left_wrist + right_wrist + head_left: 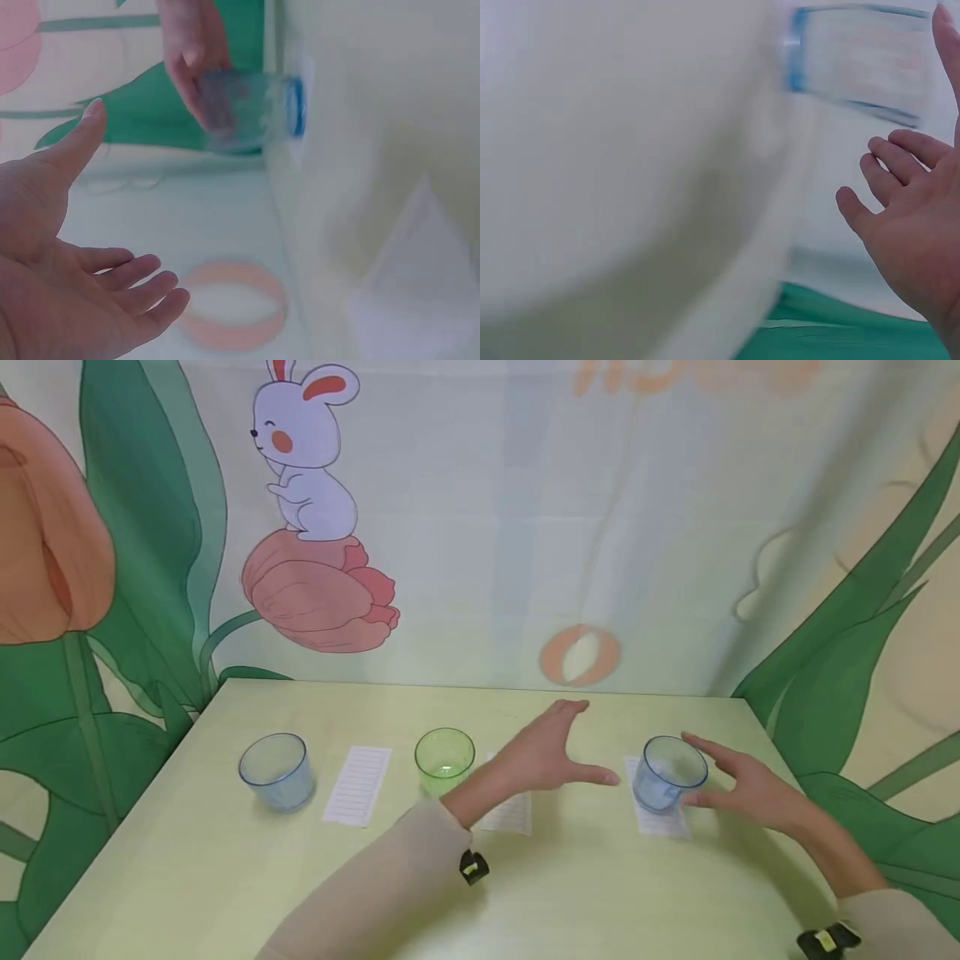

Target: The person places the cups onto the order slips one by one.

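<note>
On the right side of the table, a clear blue-tinted glass cup [663, 789] stands upright on a white paper slip [665, 824]. My right hand [757, 789] is at the cup's right side, thumb and fingers spread apart, fingertips close by its rim and wall. The right wrist view has that hand [911, 202] with its palm toward the cup [862, 64] and fingers extended. To the cup's left hovers my left hand [543, 752], holding nothing, its thumb and fingers wide apart. In the left wrist view its palm [60, 285] shows, fingers loosely bent.
A green glass cup [438, 756] stands mid-table, partly behind my left forearm, which also overlaps a second paper slip [510, 817]. Farther left are another blue glass cup [281, 781] and a lined paper slip [357, 785]. A printed curtain [465, 527] hangs behind the table's back edge.
</note>
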The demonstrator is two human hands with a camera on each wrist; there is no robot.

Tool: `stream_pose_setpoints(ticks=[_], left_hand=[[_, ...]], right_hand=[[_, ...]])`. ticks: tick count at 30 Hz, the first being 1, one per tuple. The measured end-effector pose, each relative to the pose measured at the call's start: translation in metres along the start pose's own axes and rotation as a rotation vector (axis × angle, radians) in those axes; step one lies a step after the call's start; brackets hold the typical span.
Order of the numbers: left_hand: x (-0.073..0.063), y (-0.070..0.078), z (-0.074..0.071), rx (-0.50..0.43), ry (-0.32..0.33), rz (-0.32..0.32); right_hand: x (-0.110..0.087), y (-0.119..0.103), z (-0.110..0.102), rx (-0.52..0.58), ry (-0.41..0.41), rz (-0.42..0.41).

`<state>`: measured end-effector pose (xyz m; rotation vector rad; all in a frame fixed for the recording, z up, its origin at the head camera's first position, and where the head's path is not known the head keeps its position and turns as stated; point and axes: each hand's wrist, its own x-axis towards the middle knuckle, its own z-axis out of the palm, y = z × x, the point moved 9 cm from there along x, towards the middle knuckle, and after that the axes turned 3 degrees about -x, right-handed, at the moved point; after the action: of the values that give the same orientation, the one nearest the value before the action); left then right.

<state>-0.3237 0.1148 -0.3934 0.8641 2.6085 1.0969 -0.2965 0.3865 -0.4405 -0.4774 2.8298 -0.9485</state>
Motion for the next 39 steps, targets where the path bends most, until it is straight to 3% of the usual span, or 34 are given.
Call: stream_pose_setpoints(ticks=[6,9,12,18,25,29,39], left_hand=[[-0.035,-0.024,-0.073,0.083,0.069,0.000],[-0.051,-0.041,-0.096,0.138,0.100,0.008],[-0.065,-0.060,-0.109,0.161,0.086,-0.008],[-0.088,-0.092,-0.112,0.146,0.012,-0.054],[-0.098,-0.121,-0.106,0.142,-0.031,-0.079],[-0.097,-0.129,-0.102,0.146,-0.028,-0.075],[-0.095,-0.130,-0.099,0.061,-0.026,-0.053]], right_hand=[[0.010,-0.044,-0.023,-0.030,0.089,-0.034],[0.019,-0.072,-0.018,-0.042,0.106,-0.057],[0.029,-0.100,-0.003,-0.073,0.104,-0.096],[0.051,-0.135,0.048,-0.123,0.045,-0.157],[0.080,-0.138,0.116,-0.170,-0.027,-0.194],[0.093,-0.135,0.135,-0.210,-0.064,-0.207],[0.104,-0.132,0.160,-0.302,-0.181,-0.211]])
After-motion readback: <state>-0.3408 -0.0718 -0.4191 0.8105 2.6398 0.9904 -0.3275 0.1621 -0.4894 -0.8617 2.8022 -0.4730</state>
